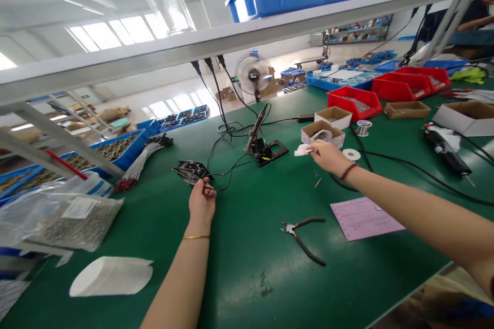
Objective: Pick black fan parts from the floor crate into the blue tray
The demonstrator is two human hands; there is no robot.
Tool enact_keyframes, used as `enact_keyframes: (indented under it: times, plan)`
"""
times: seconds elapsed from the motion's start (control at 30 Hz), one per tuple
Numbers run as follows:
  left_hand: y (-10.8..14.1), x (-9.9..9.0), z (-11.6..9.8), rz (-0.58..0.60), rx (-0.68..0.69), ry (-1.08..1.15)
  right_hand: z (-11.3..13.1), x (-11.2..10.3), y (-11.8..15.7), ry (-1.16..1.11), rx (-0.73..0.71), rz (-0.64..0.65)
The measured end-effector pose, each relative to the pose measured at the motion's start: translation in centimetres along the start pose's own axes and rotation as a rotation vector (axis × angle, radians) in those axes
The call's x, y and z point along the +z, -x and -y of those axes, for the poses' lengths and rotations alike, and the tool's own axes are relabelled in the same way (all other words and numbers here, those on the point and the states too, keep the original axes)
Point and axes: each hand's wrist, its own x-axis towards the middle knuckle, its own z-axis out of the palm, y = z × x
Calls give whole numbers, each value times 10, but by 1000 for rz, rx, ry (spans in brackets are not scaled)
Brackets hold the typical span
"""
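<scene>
My left hand is closed on the near edge of a black, shiny, box-like object at the left middle of the table. A black cable runs from beside it towards the soldering iron stand, where a soldering iron stands upright. My right hand pinches a crumpled white tissue just in front of a small open carton. Below that hand, a few tiny metal pieces lie on the green table. Diagonal cutters rest with spread handles nearer to me.
A pink sheet lies under my right forearm. Solder spool, white tape roll and black electric screwdriver are at right. Red bins stand behind. Left are a bag of small parts and a curled white sheet.
</scene>
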Motion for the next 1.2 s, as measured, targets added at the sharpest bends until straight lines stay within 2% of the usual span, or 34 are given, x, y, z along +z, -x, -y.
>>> enact_keyframes:
  times: [0.07, 0.13, 0.23, 0.33, 0.47, 0.57, 0.73, 0.8, 0.9, 1.03, 1.1, 1.2]
  plan:
    - [2, -2, 7, -31, -22, 89, 19, 30, -34, 110, 49, 112]
    - [5, -5, 12, -47, -38, 156, 35, 60, -53, 146, 69, 188]
    - [9, -8, 20, -50, -52, 221, 51, 94, -64, 158, 95, 236]
    - [10, -9, 27, -46, -52, 260, 62, 113, -70, 153, 116, 239]
    - [7, -9, 32, -39, -46, 285, 69, 124, -77, 130, 84, 251]
    - [7, -9, 33, -36, -34, 294, 73, 125, -75, 80, -2, 294]
    - [8, -8, 34, -39, -16, 308, 75, 114, -49, -56, -239, 462]
    - [8, -8, 34, -49, -15, 321, 71, 107, -39, -87, -272, 503]
    - [7, -7, 34, -64, -14, 343, 63, 100, -40, -69, -172, 415]
    - [7, -6, 34, -73, -15, 351, 67, 111, -66, -8, 6, 262]
    - [7, -6, 34, -76, -18, 347, 79, 122, -78, 4, 29, 250]
    - [7, -7, 35, -77, -17, 344, 102, 137, -80, -3, -31, 286]
